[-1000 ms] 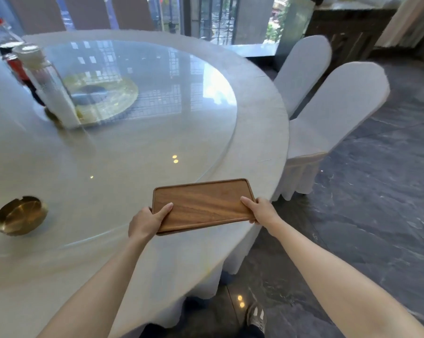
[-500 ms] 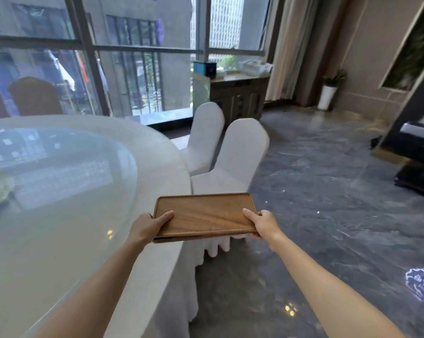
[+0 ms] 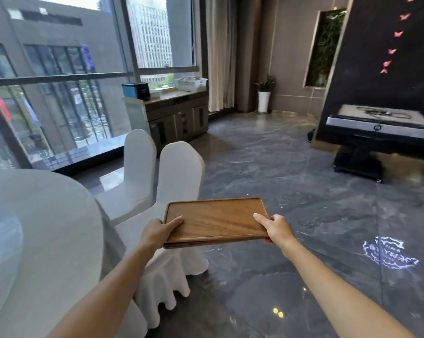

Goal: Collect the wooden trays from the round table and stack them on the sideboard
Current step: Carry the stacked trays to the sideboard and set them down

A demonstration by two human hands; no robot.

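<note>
I hold a stack of flat rectangular wooden trays (image 3: 215, 220) level in front of me, above the floor and the nearer white chair. My left hand (image 3: 158, 231) grips the stack's left short end, thumb on top. My right hand (image 3: 275, 228) grips its right short end the same way. A second tray edge shows under the top one at the near side. The round table (image 3: 47, 215) with its white cloth lies to my left, apart from the trays. The dark wooden sideboard (image 3: 179, 115) stands by the window, ahead and slightly left.
Two white-covered chairs (image 3: 176, 172) stand between me and the sideboard, at the table's edge. On the sideboard top are a dark box (image 3: 136, 90) and a white container (image 3: 190, 84). A black mahjong table (image 3: 381, 130) is at the right. Open grey stone floor (image 3: 279, 167) stretches ahead.
I have turned right, away from the round table, carrying the trays off its edge. The sideboard and open floor have come into view; my grip on both ends is unchanged.
</note>
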